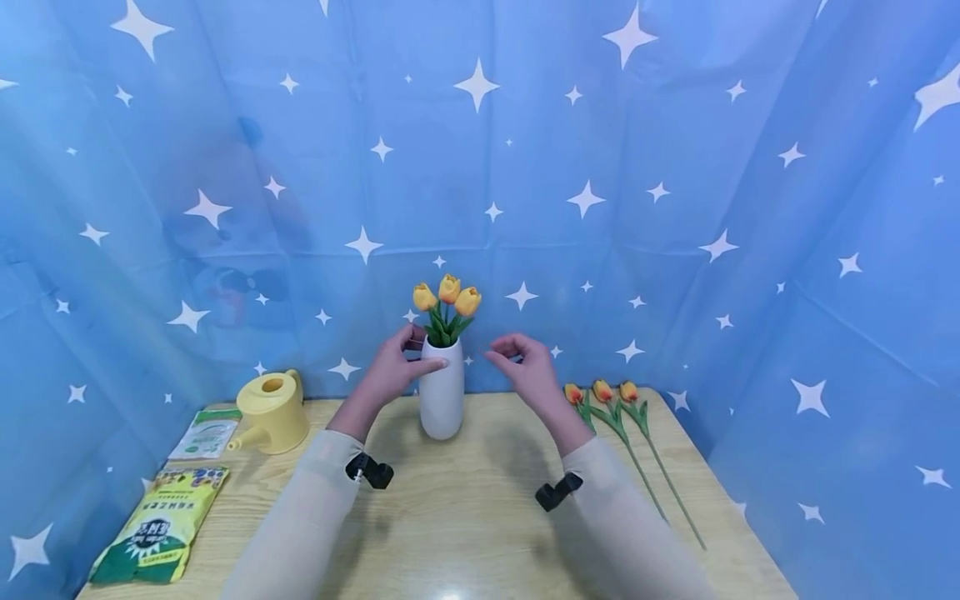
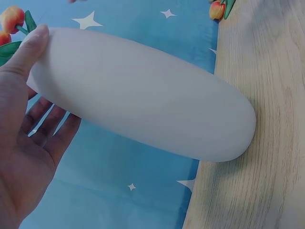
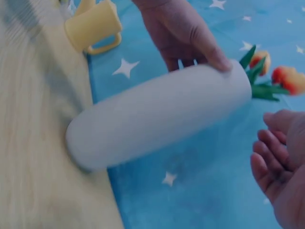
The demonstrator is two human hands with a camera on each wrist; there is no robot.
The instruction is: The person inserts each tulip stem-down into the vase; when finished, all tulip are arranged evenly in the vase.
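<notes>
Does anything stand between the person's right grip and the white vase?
Nothing visible does: the head and right wrist views show an open gap between the right grip and the white vase. The left grip holds it near the rim, from the opposite side.

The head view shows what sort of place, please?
Probably a staged tabletop booth: a blue starry fabric curtain hangs behind and beside a pale wooden table bearing a yellow spouted watering can.

White vase [image 1: 442, 400]; yellow-orange tulips [image 1: 449, 289]
</notes>
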